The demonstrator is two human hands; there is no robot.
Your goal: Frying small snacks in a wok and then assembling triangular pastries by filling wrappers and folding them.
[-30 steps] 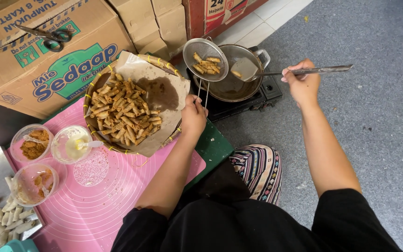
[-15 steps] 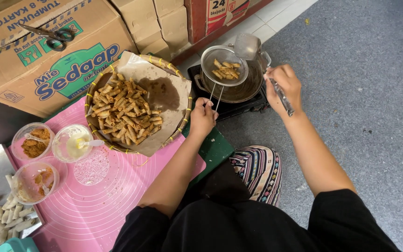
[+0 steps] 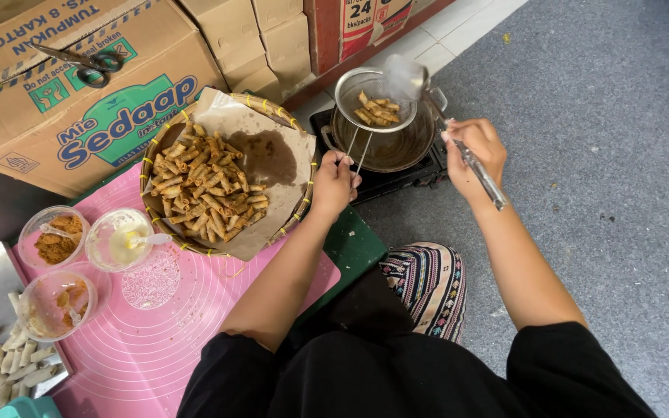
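Left hand (image 3: 333,183) grips wire strainer (image 3: 375,101) handle; strainer holds fried rolls (image 3: 377,110) above oil pan (image 3: 387,143). Right hand (image 3: 474,155) is closed on metal ladle (image 3: 406,77), touching strainer rim. Paper-lined basket (image 3: 230,174) adjoins left; grey floor (image 3: 598,155) open right.

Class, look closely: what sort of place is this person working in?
Probably a makeshift floor-level frying spot in a home or storeroom: a portable stove on the floor, stacked cardboard boxes, and a paper-lined basket of fried rolls.

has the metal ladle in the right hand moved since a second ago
Yes. The ladle swung from pointing right, beyond the pan, to over the strainer.
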